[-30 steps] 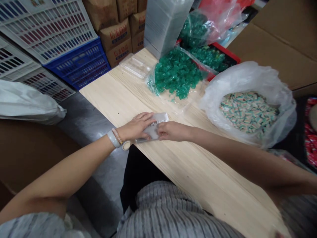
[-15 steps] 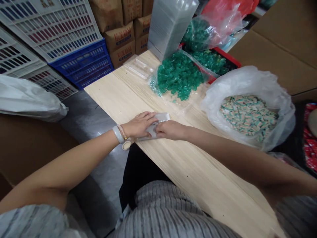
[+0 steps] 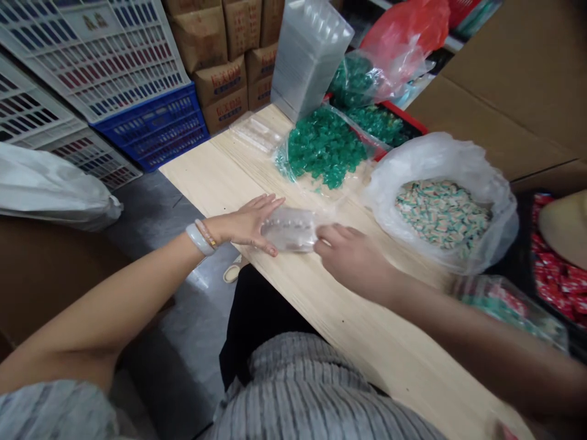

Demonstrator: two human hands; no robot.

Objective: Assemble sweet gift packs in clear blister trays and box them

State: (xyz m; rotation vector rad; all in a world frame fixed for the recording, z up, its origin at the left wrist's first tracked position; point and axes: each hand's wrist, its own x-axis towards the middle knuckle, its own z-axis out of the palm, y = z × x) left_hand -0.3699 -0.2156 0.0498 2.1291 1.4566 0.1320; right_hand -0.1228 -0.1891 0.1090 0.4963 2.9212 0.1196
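On the pale wooden table point(image 3: 202, 162) lies a clear plastic tray point(image 3: 291, 229) with a row of small bumps, close to the near edge. My left hand point(image 3: 250, 226) rests at its left end, thumb and fingers spread apart and touching it. At the right end, my right hand point(image 3: 342, 250) has its fingers curled against the tray's edge, somewhat smeared by motion. The fingertips of that hand are partly hidden. Beyond the tray lies a heap of green wrapped pieces point(image 3: 323, 146) on clear plastic.
A tall stack of clear trays point(image 3: 305, 61) stands at the back, beside a flat clear tray point(image 3: 257, 132). To the right are a white bag point(image 3: 493, 183) of striped wrapped pieces and red wrapped pieces point(image 3: 557, 269). Crates point(image 3: 151, 125) stand at left.
My right hand has moved right, from the tray's middle to its right end. My left hand has slid slightly left, uncovering more of the tray. The view has shifted a little.
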